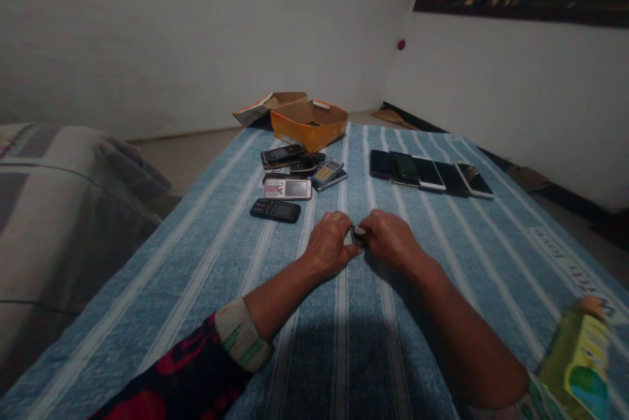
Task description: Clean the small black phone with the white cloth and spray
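Note:
Between my two hands is a small dark mobile phone [357,236] with a pale edge, mostly covered by fingers. My left hand [331,242] grips its left side with thumb and fingers. On the other side, my right hand [390,236] pinches it, the thumb toward the top. Beyond my left hand lie several old keypad phones: a black one [276,210], a pink and silver one [287,189], and a silver-blue one [327,172] resting on another. Farther off to the right, several touchscreen phones, among them a white-edged one [474,180], lie overlapping in a row.
An open orange cardboard box [295,130] stands at the far end of the blue striped cloth [211,276], its lid beside it. A yellow-green bottle [577,361] is near the right front edge. A draped grey cloth [59,223] hangs at the left.

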`<state>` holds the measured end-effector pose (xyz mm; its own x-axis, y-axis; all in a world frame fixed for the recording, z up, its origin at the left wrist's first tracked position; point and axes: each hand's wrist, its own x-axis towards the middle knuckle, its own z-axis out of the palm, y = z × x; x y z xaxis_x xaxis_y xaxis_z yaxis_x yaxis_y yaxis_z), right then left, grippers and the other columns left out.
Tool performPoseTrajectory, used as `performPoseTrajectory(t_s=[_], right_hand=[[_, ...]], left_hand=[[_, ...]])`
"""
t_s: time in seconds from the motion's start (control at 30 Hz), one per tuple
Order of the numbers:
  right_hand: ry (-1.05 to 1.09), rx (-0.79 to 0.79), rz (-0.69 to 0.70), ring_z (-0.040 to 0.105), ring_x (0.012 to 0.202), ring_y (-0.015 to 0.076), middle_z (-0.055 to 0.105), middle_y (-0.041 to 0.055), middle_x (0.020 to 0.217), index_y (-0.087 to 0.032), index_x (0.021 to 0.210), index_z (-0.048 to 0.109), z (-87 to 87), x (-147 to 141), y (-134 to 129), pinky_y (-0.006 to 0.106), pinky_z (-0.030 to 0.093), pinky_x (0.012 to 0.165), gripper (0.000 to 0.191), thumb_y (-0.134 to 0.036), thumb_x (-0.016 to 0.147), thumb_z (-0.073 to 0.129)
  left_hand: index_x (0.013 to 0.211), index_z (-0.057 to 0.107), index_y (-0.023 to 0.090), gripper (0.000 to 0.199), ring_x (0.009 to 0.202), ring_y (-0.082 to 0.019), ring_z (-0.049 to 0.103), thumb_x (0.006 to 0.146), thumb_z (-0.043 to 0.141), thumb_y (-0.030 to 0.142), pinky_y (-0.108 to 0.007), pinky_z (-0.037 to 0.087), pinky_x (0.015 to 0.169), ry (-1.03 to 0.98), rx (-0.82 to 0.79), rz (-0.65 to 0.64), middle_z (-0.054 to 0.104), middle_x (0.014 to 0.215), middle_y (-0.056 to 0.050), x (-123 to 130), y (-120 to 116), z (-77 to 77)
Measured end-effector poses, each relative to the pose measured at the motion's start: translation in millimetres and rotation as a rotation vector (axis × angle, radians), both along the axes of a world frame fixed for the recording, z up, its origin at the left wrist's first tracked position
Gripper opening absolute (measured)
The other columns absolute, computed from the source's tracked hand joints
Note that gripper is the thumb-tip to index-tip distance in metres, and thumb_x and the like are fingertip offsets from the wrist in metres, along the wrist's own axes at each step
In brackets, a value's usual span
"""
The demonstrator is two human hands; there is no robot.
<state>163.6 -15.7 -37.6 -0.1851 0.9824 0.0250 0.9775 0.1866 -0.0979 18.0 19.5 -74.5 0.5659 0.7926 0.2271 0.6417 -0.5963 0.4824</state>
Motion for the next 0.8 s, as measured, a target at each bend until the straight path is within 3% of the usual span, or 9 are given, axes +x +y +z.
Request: performPoseTrajectory(t_s=[0.1, 0.27, 0.43, 0.63, 0.8], right_hand=[[-0.017, 0.041, -0.057, 0.057, 0.077, 0.0169, 0.064, 0.0083, 0.088, -0.018, 0.088, 0.071, 0.4, -0.3, 0.7, 0.027, 0.033, 0.063, 0.023, -0.015, 0.087, 0.048], [-0.013, -0.064, 0.112, 0.058, 0.074, 0.0171, 0.065, 0.0060, 0.082, -0.020, 0.083, 0.071, 3.5, 4.0, -3.8, 0.028, 0.033, 0.062, 0.019, -0.014, 0.083, 0.053], [-0.006, 0.012, -0.075, 0.059, 0.079, 0.0192, 0.067, 0.0094, 0.086, -0.017, 0.086, 0.072, 1.9, 13.8, -1.3, 0.028, 0.034, 0.064, 0.022, -0.015, 0.086, 0.050], [0.022, -0.076, 0.052, 0.059, 0.073, 0.0168, 0.068, 0.0065, 0.082, -0.019, 0.081, 0.071, -0.1, 15.9, -4.9, 0.027, 0.033, 0.061, 0.018, -0.014, 0.083, 0.054], [0.042, 0.021, -0.059, 0.059, 0.077, 0.0181, 0.067, 0.0086, 0.085, -0.017, 0.083, 0.072, -0.6, 16.0, -4.0, 0.027, 0.035, 0.064, 0.021, -0.013, 0.085, 0.051]], left_hand=[[0.084, 0.060, 0.019, 0.022, 0.091, -0.023, 0.053, 0.068, 0.074, 0.024, -0.038, 0.046, 0.082, -0.004, -0.003, -0.001, 0.059, 0.090, -0.004, 0.1, 0.7, 0.0], [0.079, 0.058, 0.018, 0.018, 0.087, -0.023, 0.052, 0.070, 0.072, 0.026, -0.037, 0.046, 0.078, -0.003, 0.015, -0.013, 0.058, 0.086, -0.004, -0.6, 1.8, -1.2], [0.079, 0.058, 0.019, 0.022, 0.088, -0.023, 0.052, 0.067, 0.075, 0.026, -0.037, 0.045, 0.078, -0.003, 0.016, -0.001, 0.058, 0.088, -0.004, -0.5, 1.1, -1.0], [0.079, 0.058, 0.018, 0.022, 0.087, -0.022, 0.052, 0.068, 0.075, 0.026, -0.037, 0.046, 0.079, 0.001, 0.018, -0.014, 0.058, 0.087, -0.004, -0.8, 0.9, 0.3], [0.081, 0.059, 0.019, 0.022, 0.090, -0.023, 0.052, 0.067, 0.074, 0.026, -0.038, 0.046, 0.079, -0.003, 0.014, -0.007, 0.059, 0.090, -0.004, -0.6, 1.0, -0.5]])
